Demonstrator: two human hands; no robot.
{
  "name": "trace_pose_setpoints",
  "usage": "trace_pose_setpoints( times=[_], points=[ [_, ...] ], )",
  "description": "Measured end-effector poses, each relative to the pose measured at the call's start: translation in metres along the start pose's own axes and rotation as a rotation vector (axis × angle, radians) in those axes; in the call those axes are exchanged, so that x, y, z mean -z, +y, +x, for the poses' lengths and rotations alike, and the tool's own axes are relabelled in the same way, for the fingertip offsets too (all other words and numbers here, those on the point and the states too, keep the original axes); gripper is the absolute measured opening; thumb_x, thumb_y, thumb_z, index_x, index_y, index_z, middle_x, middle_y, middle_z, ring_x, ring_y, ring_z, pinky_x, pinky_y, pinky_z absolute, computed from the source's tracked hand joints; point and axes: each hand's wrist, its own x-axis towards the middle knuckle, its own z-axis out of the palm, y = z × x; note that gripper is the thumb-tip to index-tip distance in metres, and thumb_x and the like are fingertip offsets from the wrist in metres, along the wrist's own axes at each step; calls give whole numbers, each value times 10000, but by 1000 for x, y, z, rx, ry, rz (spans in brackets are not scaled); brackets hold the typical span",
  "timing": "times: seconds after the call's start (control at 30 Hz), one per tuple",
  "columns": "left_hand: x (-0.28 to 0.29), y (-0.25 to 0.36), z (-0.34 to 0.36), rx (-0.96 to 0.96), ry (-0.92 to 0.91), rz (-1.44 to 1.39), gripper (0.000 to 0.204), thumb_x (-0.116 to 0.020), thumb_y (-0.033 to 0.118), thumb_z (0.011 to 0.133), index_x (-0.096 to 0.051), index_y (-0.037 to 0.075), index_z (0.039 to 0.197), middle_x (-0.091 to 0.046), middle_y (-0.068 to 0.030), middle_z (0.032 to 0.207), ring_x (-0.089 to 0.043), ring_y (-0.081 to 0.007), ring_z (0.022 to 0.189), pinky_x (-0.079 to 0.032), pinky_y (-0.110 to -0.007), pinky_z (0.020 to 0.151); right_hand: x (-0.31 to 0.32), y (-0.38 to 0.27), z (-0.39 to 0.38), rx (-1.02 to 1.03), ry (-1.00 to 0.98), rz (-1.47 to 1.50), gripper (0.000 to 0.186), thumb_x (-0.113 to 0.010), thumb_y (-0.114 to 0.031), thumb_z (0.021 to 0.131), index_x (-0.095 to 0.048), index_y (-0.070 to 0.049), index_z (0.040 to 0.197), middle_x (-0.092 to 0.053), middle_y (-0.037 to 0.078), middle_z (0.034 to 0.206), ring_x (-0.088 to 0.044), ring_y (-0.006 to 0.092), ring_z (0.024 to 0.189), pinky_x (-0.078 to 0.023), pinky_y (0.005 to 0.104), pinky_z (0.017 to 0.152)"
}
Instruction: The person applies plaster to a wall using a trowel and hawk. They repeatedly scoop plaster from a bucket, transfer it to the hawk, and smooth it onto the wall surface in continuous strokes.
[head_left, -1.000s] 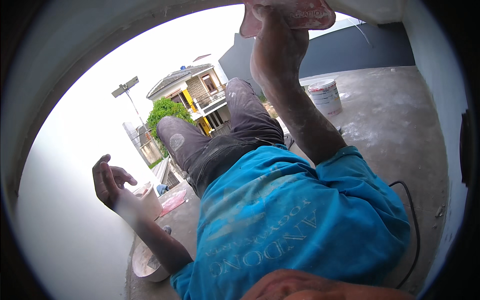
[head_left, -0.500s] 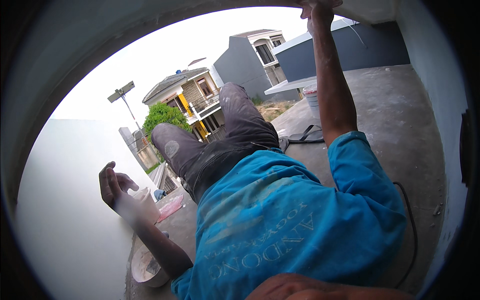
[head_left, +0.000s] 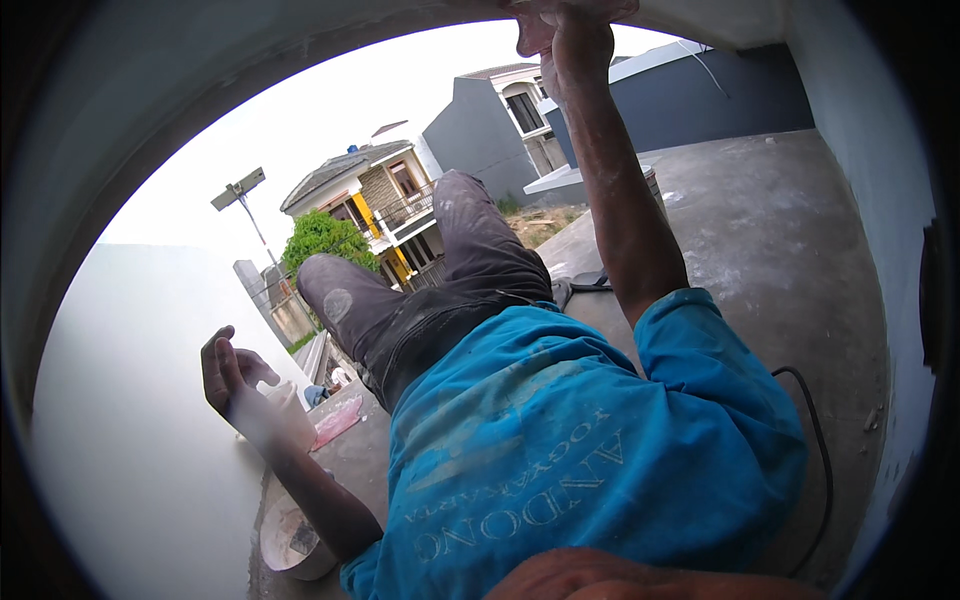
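Note:
My right hand [head_left: 583,45] is raised at the top of the view and closed round a pink, flat tool [head_left: 535,35]. The tool sits up against the pale overhead surface [head_left: 700,18]; its upper part is cut off by dark rim and ceiling, and its exact kind is unclear. My left hand [head_left: 232,372] hangs at the left by the white wall, palm inward. Its fingers are loosely bent, apart from the thumb, and hold nothing. A whitish bucket [head_left: 290,418] stands partly hidden behind that wrist.
A pale basin [head_left: 285,562] with smeared contents lies below my left forearm. Pink sheet-like material [head_left: 338,422] is on the floor. A black cable [head_left: 825,450] runs at my right, and a bucket [head_left: 652,185] is mostly hidden by my right forearm. Walls flank both sides.
My right hand and the pink tool have moved left and slightly down in view, and the forearm now covers most of the far bucket. My left hand has barely moved.

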Motion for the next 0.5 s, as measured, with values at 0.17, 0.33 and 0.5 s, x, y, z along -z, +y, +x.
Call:
trace_pose_setpoints(
  times=[0.17, 0.33, 0.5],
  points=[
    [-4, 4, -1, -21, 13, 43, 325, -495, 252, 1021, -627, -27, 1124, -489, -12, 604, -443, -94, 487, -373, -248, 457, -51, -1, -52, 54, -74, -304, 135, -466, -77, 914, -521, -32, 1028, -485, 35, 875, -501, 149, 787, -460, 329, 716],
    [-3, 7, -2, -22, 16, 30, 329, -501, 261, 1019, -628, -24, 1120, -488, -14, 599, -441, -97, 484, -370, -248, 455, -83, -4, -92, 114, -296, -402, 408, -430, -138, 971, -377, 60, 1324, -490, 65, 834, -488, 134, 695, -450, 303, 584],
    [-6, 14, -4, -22, 19, 29, 335, -508, 274, 1017, -631, -21, 1119, -489, -15, 599, -440, -98, 481, -364, -251, 450, -129, -7, -124, 423, -322, -204, 598, -419, -177, 967, -235, 97, 1466, -451, 32, 649, -419, 110, 505, -391, 278, 410]
  ],
)
